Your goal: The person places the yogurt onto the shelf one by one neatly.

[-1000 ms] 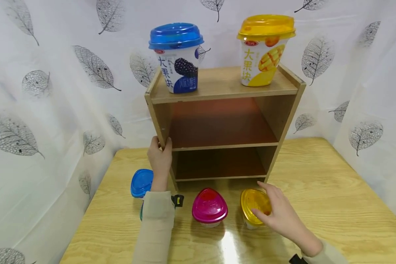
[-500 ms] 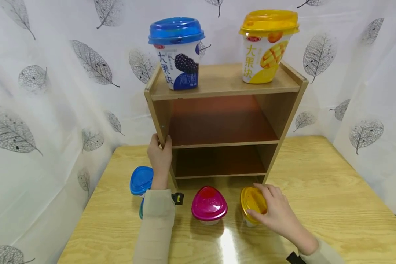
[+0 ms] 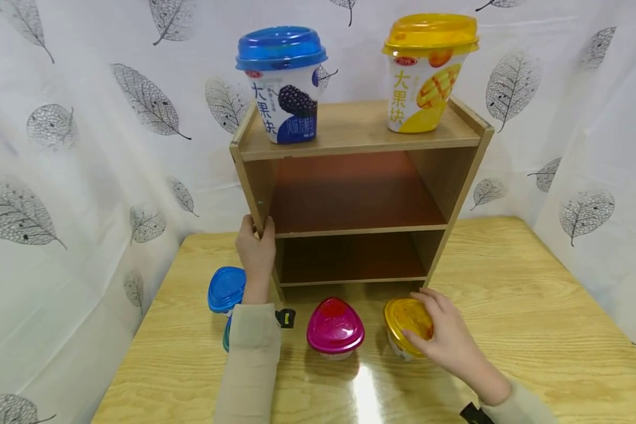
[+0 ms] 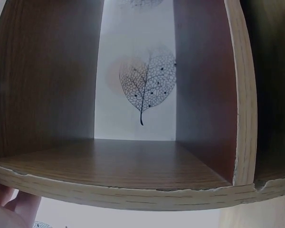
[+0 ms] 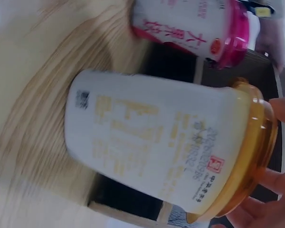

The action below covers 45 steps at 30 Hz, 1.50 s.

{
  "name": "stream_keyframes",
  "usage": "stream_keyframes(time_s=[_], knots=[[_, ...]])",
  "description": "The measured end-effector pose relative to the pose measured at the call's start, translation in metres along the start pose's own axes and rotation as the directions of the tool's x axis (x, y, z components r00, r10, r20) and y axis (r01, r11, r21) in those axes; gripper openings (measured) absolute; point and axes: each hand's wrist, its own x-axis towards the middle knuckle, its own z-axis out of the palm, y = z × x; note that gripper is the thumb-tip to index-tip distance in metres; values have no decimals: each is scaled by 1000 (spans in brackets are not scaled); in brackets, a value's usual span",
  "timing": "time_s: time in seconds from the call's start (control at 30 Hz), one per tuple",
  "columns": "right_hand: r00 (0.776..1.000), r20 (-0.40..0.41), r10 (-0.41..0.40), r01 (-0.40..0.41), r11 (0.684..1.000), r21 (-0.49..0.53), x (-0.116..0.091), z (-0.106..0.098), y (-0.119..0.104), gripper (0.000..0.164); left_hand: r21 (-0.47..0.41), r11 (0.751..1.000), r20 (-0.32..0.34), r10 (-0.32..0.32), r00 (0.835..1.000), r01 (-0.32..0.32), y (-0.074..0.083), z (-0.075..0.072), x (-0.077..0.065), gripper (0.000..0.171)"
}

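Note:
My left hand (image 3: 257, 253) grips the left side panel of a small wooden shelf (image 3: 360, 231), thumb on the inner side. In the left wrist view, its fingers (image 4: 23, 206) show at the panel's edge. My right hand (image 3: 447, 335) is around the lid of a yellow-lidded yogurt cup (image 3: 407, 321), which stands on the table before the shelf. Seen from the right wrist, that cup's printed white side fills the middle, with fingers (image 5: 270, 180) against its lid. Left of it stands a pink-lidded yogurt cup (image 3: 335, 327).
Atop the shelf stand a blue-lidded cup (image 3: 285, 88) and another yellow-lidded cup (image 3: 426, 76). On the table (image 3: 519, 306), a blue-lidded cup (image 3: 227, 288) and a teal-lidded one (image 3: 226, 335) are partly hidden by the left arm. A leaf-patterned white curtain (image 3: 95, 176) hangs behind.
My right hand has closed in on the yellow-lidded yogurt cup's lid, and the cup has turned slightly. The left hand keeps its grip on the shelf. The head view has shifted a little.

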Motion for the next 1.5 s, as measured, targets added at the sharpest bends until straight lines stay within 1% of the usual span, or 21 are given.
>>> stream_keyframes(time_s=[0.1,0.13,0.2,0.37,0.47,0.6,0.67,0.73,0.8,0.9,0.97,1.03,1.1,1.17,1.3,1.43,1.5], knots=[[998,-60,-19,12,994,-104,0,3,2,64,4,1000,-3,-1,1000,1,-1,0,0,23],[997,-68,-24,16,992,-124,0,3,2,64,3,1000,-2,-3,1000,3,-2,0,0,22],[997,-75,-34,25,992,-124,1,3,3,64,-1,1000,-1,-3,1000,3,-1,0,0,22],[998,-45,-41,40,999,-26,7,-2,4,57,0,1000,-2,2,1000,-2,2,0,2,22],[1000,12,-13,12,999,40,9,-6,4,54,6,1000,-3,1,1000,-1,3,0,4,23],[996,83,15,-24,994,106,7,-8,4,51,8,1000,-1,2,1000,-2,4,0,5,23],[996,84,5,-16,992,127,5,-8,5,51,9,1000,1,8,1000,-8,4,1,5,23],[998,58,-7,-1,991,132,5,-7,6,50,6,1000,3,11,1000,-11,5,0,4,23],[1000,15,-13,11,994,113,5,-5,6,48,6,1000,4,13,1000,-13,5,1,4,24],[999,-45,-6,8,999,43,7,-3,6,49,8,1000,6,6,1000,-6,6,1,4,24],[998,-62,2,-3,1000,-24,8,-1,5,54,11,1000,9,0,1000,0,5,1,4,24],[998,-63,3,-8,997,-76,8,1,5,59,14,1000,10,-2,1000,2,5,1,3,24],[998,-57,-3,-3,995,-100,8,2,5,61,13,1000,10,0,1000,0,5,1,3,23],[999,-50,-13,8,995,-96,8,1,5,61,16,1000,9,4,1000,-4,4,1,3,23],[1000,-8,-15,15,999,-37,8,-1,6,59,10,1000,6,3,1000,-3,2,1,2,23],[997,78,24,-27,999,36,7,-6,4,59,14,1000,3,3,1000,-3,0,1,2,24],[994,105,35,-41,997,60,6,-7,4,59,19,1000,2,3,1000,-3,-1,0,2,24]])
